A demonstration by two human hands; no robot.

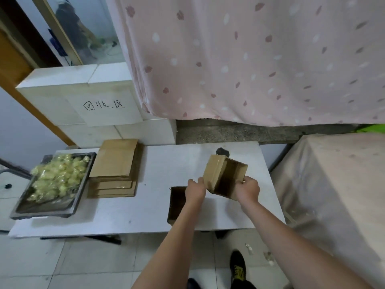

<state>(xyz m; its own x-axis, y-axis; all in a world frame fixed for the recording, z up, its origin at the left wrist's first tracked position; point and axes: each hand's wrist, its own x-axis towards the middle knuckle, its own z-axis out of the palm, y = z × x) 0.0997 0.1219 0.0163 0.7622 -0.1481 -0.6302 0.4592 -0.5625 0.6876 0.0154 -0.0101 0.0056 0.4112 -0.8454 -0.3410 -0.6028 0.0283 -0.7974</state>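
The small brown cardboard box (214, 172) is held tilted over the right-hand half of the white worktop (129, 213), toward its far edge, with its open mouth turned to the person so that the dark, shadowed inside shows. Its left wall is a paler tan with a faint glossy sheen, and the rim around the mouth looks a little uneven. The left hand (194, 189) takes the near left edge of the box, its grip pinched on the wall, while the right hand (248, 189) has its grip curled round the near right corner. Both hands cover the lower rim, and I cannot tell whether the box's far corner touches the worktop or hangs just above it. A small dark thing (222, 151) behind the box is half hidden and too blurred to name. Under the left forearm a second open brown carton (177, 203) lies at the worktop's near edge, much of it covered by the arm, its inside too dark to read. To the left sit a stack of flattened brown cardboard sheets (114, 170) and, just beside it, a grey metal tray (81, 192) heaped with pale yellow wrapped pieces, smeared by blur. A pink petal-print curtain (250, 59) hangs behind the worktop, and white blocks (62, 97) with handwritten signs stand at the back left.
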